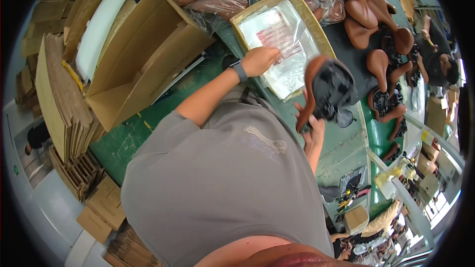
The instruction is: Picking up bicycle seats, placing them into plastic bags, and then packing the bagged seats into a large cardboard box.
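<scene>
Open yellow-edged rectangular box (262, 7): lay before me. Brown saddle (332, 89), glossy black underside: right of the box, my right hand (315, 129) gripped its near end. Clear plastic bags (296, 66): inside the box, my left hand (261, 61) pinched one.

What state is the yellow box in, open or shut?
Open: no lid covers the box, and the left hand is at clear bags inside.

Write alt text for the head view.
Right fingers hold a brown bicycle saddle, black underside showing; left fingers are at clear plastic bags in a cardboard box. More brown saddles lie to the right.
</scene>
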Action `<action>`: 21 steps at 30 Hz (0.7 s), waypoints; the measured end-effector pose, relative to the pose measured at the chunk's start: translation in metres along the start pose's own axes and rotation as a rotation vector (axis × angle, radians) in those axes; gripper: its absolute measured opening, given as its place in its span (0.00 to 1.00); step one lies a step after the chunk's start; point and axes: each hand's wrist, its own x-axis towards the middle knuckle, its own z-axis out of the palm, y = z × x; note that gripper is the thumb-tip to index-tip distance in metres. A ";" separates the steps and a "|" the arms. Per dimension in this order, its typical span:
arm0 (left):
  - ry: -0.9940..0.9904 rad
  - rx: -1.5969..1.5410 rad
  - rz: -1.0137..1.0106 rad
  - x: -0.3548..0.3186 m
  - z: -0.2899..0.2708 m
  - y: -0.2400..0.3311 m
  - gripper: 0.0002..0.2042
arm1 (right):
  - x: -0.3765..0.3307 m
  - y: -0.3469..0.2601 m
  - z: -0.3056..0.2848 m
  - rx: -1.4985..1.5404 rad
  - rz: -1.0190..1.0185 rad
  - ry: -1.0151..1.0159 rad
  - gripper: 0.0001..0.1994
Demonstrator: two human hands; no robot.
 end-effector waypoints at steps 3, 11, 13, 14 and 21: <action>-0.167 0.139 0.119 -0.021 -0.031 0.027 0.10 | 0.071 0.006 0.077 0.050 0.105 -0.080 0.40; 0.320 -1.530 -0.452 -0.073 -0.128 -0.017 0.10 | 0.145 0.035 0.176 0.200 0.259 -0.019 0.26; 0.556 -1.975 -0.254 -0.072 -0.182 -0.062 0.11 | 0.142 0.035 0.190 0.097 0.146 -0.015 0.30; 0.608 -2.221 -0.172 -0.072 -0.205 -0.085 0.11 | 0.141 0.038 0.195 0.135 0.109 -0.004 0.31; 0.476 -1.124 -0.363 -0.035 -0.269 -0.040 0.11 | 0.174 0.013 0.243 -0.763 -0.152 -0.188 0.46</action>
